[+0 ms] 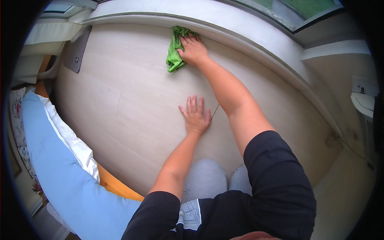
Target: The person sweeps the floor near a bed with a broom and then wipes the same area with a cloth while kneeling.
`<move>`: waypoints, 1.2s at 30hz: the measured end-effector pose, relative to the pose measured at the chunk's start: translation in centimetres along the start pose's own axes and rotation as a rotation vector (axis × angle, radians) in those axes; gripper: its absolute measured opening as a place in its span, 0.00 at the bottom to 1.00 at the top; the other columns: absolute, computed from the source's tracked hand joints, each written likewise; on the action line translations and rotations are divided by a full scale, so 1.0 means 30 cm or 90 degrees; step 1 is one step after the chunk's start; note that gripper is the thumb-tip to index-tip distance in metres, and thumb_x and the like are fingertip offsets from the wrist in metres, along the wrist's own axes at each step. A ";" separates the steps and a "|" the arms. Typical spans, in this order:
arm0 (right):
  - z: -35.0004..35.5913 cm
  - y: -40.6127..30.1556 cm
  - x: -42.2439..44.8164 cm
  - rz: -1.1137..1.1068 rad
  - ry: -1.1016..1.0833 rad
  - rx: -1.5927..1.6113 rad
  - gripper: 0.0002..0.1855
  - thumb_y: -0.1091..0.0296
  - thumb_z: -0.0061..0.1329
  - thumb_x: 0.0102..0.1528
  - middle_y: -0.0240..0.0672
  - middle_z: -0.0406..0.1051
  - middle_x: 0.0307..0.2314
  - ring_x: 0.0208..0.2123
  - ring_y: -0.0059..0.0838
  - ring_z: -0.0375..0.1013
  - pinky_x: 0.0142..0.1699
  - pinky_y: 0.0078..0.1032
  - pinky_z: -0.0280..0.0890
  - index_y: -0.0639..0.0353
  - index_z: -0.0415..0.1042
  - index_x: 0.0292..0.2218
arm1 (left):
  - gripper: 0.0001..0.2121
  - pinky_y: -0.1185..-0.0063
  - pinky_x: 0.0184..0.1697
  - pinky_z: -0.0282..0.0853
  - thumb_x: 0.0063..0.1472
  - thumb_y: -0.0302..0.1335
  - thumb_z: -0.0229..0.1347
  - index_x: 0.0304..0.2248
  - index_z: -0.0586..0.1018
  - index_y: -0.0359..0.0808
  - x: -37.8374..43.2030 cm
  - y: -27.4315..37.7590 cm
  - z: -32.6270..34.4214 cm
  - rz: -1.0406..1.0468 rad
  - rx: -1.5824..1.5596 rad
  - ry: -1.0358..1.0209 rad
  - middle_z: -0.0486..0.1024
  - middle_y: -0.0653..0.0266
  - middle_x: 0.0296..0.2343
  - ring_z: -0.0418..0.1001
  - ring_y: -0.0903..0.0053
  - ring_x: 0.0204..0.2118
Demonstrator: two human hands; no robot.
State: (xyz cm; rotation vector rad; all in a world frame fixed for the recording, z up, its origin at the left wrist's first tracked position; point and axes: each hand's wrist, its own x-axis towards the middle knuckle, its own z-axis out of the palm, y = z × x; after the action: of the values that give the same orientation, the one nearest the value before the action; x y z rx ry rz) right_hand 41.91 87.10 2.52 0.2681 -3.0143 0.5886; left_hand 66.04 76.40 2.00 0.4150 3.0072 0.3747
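A bright green cloth (174, 54) lies crumpled on the pale wood-look floor (144, 69), close to the foot of the white ledge under the window. My right hand (193, 49) presses down on its right side, fingers reaching forward over the fabric. The cloth's loose left part hangs out beside my thumb, folded and bunched. What is under my palm is hidden. Nearer to my knees, my left hand (196, 118) rests flat on the bare floor with its fingers spread and nothing in it.
White skirting and ledge (210, 24) run along the far side below a window (300, 12). A grey mat (77, 51) lies at the far left beside cream curtains (51, 33). On the left is a wooden bed frame (117, 181) with blue bedding (60, 156). A cable (352, 150) trails at right.
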 end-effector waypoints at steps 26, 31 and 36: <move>-0.065 0.120 -0.385 0.120 0.058 -0.021 0.39 0.39 0.32 0.55 0.42 0.44 0.60 0.63 0.40 0.38 0.64 0.45 0.28 0.56 0.50 0.59 | 0.26 0.52 0.60 0.30 0.58 0.38 0.46 0.56 0.59 0.42 0.002 0.018 0.005 0.012 0.023 0.046 0.52 0.59 0.57 0.44 0.63 0.62; -0.113 0.314 -0.540 0.020 0.043 -0.006 0.35 0.43 0.35 0.56 0.37 0.49 0.59 0.61 0.35 0.44 0.65 0.38 0.34 0.55 0.53 0.58 | 0.26 0.53 0.60 0.30 0.59 0.37 0.45 0.56 0.58 0.42 -0.009 0.012 0.025 0.019 0.063 0.041 0.51 0.59 0.57 0.43 0.64 0.62; -0.366 0.756 -1.150 0.153 0.037 -0.030 0.33 0.48 0.40 0.55 0.39 0.54 0.55 0.58 0.38 0.49 0.64 0.39 0.38 0.55 0.54 0.57 | 0.26 0.53 0.61 0.32 0.60 0.37 0.43 0.57 0.56 0.42 -0.007 -0.045 -0.017 -0.005 0.114 0.046 0.51 0.60 0.58 0.43 0.65 0.62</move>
State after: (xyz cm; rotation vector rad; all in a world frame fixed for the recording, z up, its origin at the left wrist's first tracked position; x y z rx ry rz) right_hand 71.99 117.41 1.23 -0.1133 -3.0204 0.5298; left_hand 65.84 74.97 2.15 0.4111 3.1234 0.1219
